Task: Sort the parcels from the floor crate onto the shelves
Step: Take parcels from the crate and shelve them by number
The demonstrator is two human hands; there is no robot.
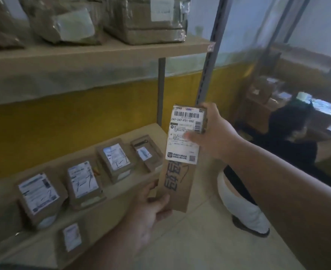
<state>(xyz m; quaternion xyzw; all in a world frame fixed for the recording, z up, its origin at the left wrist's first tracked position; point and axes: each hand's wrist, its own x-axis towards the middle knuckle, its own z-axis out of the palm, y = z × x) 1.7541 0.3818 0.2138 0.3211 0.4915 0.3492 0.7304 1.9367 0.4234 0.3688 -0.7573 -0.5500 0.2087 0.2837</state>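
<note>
Yellow-and-white wall behind a metal-post shelving unit (161, 90): upper shelf (94, 53) carries bagged and taped bundles, lower shelf (121, 184) a row of small brown boxes (82, 184) with white labels facing up, pale tiled floor (209, 236) to the right. Long brown parcel (180, 162) held upright in front of the lower shelf's right end, label toward the camera; left hand (151, 209) grips its bottom edge, right hand (209, 133) clasps the top, thumb on the label. Another person (277, 145) crouches on the floor beyond, beside blurred cartons.
</note>
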